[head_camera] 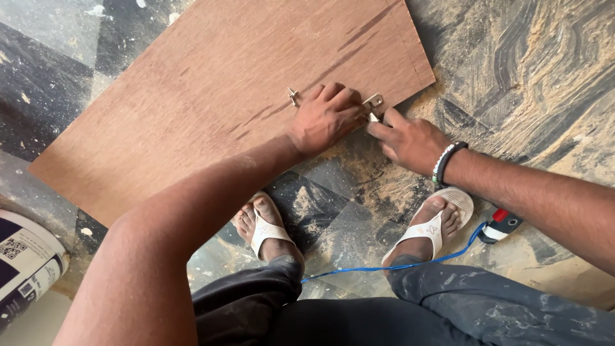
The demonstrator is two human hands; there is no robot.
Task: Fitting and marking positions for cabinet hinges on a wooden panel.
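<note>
Down low, left hand presses flat on the plywood sheet, fingers together beside a metal hinge at its near edge. Right hand pinches the hinge, fingertips closed on it. Loose screw lies just left.

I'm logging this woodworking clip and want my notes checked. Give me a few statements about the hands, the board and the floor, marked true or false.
1. Both hands meet at a small metal hinge on the edge of the plywood board. True.
2. The right hand wears a beaded bracelet. True.
3. The left hand holds a hammer. False: it rests on the board by the hinge.
4. The board lies on a workbench. False: it lies on the dusty floor.
</note>
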